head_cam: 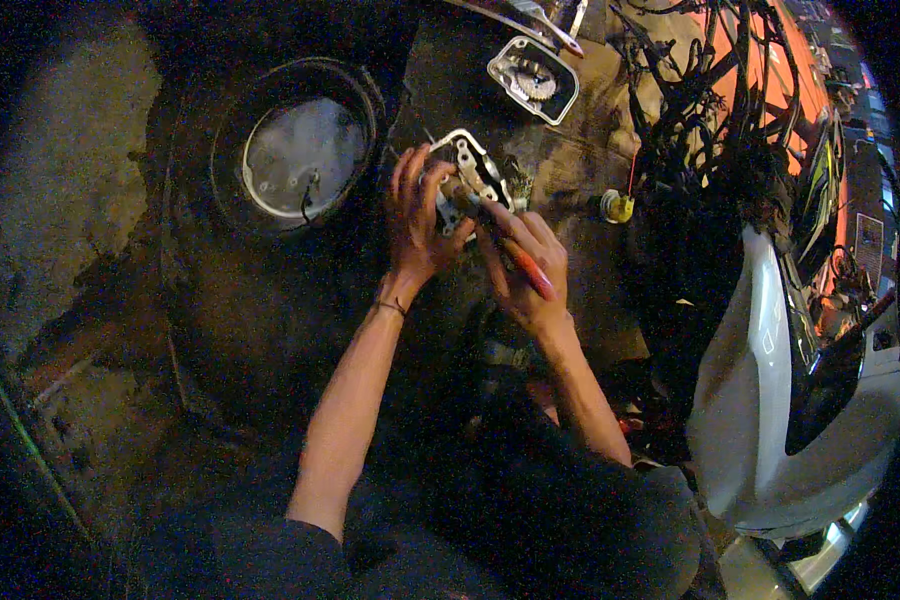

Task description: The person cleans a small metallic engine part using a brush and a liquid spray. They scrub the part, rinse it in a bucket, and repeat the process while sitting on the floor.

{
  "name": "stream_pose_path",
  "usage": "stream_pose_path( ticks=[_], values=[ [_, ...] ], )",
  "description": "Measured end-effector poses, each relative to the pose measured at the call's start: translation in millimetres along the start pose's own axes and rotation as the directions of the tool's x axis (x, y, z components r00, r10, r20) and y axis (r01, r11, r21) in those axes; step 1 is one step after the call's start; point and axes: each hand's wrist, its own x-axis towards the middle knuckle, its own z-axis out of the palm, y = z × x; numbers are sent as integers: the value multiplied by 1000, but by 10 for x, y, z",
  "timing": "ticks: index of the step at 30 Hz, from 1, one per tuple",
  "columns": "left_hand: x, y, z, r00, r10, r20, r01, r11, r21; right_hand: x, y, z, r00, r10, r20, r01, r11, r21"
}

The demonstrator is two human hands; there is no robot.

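A metal engine part with a pale machined rim (466, 142) lies between my hands near the middle of the view. My left hand (420, 210) grips its left side, fingers spread over the edge. In my right hand (529, 262) is a paintbrush with a red handle (529, 270), its bristles against the part's inside. My fingers hide much of the part's lower left. Beyond them lies a metal cover with a gear inside (534, 81), and another paintbrush (547, 26) rests above that cover.
To the left stands a round basin (251, 176) holding cloudy liquid. A small yellow-capped item with a red straw (621, 208) lies on brown cardboard (592, 277). On the right are bundled black cables (690, 90) and a grey plastic vehicle panel (750, 420).
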Motion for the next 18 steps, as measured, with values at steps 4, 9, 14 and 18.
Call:
stream_pose_path(
  ticks=[4,9,14,18],
  values=[
    [-18,-16,6,998,-28,58,26,999,33,-336,62,21,976,145,160,-146,989,-7],
    [4,-70,-57,994,-31,104,35,999,-36,-274,34,9,985,127,114,-123,992,-34],
    [47,-78,-102,986,-11,169,13,1000,-10,-229,77,77,990,137,30,-138,990,33],
    [87,-46,-132,987,31,159,-23,998,-50,-158,60,99,993,120,7,-120,985,121]
  ],
)
